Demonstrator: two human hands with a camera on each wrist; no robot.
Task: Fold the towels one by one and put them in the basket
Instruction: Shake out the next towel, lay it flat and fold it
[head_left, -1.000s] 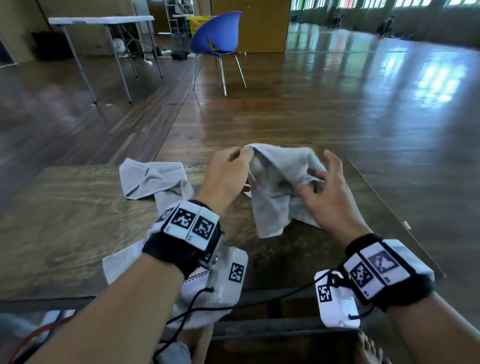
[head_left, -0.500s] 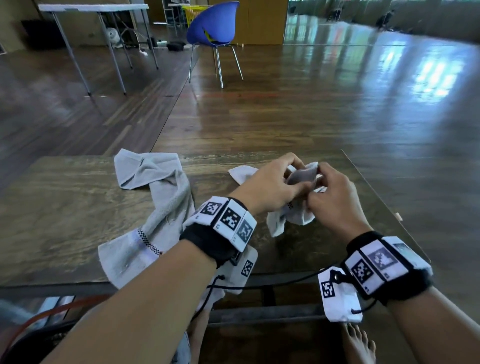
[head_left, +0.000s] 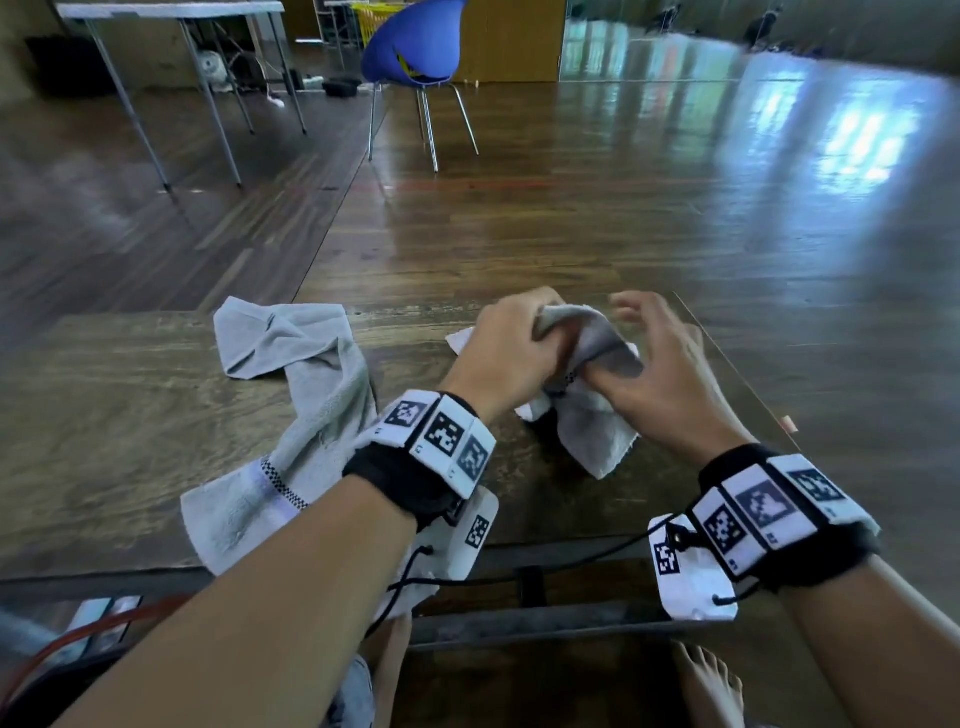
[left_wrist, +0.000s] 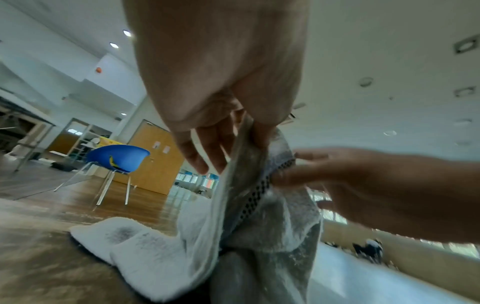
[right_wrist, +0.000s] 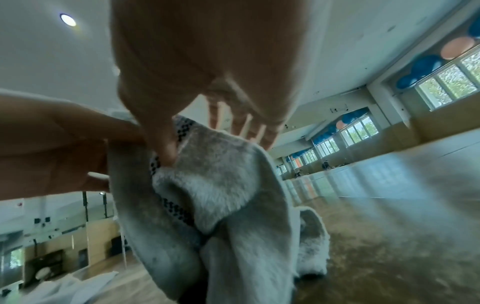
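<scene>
A small grey towel with a checkered band hangs bunched over the wooden table, its lower end lying on the top. My left hand grips the towel's upper fold. My right hand is close beside it, its thumb pinching the cloth by the band while the other fingers spread upward. In the left wrist view the towel runs up between my left fingers. The right wrist view has my thumb on the towel's band. A second grey towel lies crumpled at the left.
The table's right edge runs close past my right hand. Beyond the table is wooden floor with a blue chair and a folding table. Wrist cables hang below the front edge.
A second ago the towel was held up spread between my hands. The hands have since come together on it, lower and nearer, and my right fingers have now opened out.
</scene>
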